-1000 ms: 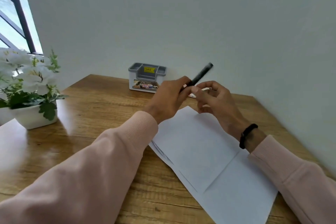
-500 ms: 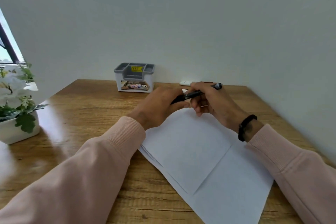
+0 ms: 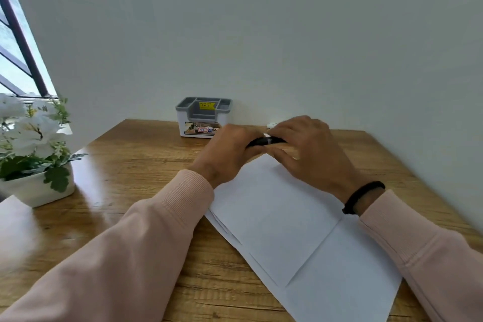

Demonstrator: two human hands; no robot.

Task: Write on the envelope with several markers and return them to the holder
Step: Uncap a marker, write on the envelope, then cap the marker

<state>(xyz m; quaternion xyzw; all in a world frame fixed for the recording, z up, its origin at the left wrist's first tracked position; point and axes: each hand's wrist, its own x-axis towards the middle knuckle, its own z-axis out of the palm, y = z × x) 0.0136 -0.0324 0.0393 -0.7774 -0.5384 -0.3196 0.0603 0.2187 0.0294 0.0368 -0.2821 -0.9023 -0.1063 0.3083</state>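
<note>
A wooden desk point(image 3: 125, 178) stands in a corner of pale walls, a window at far left. Both hands meet above the white envelope point(image 3: 287, 217): the left hand point(image 3: 230, 154) and right hand point(image 3: 305, 149) curl their fingers around a black marker point(image 3: 264, 141). The grey-and-white holder point(image 3: 202, 117) sits at the far edge, a white flower pot point(image 3: 39, 191) at left

I saw the black marker point(image 3: 265, 141) tip down from pointing up at the wall until it lay flat between both hands. The right hand point(image 3: 305, 149) closed over its far end, and the left hand point(image 3: 230, 149) kept hold of the near end, above the desk's back edge.
</note>
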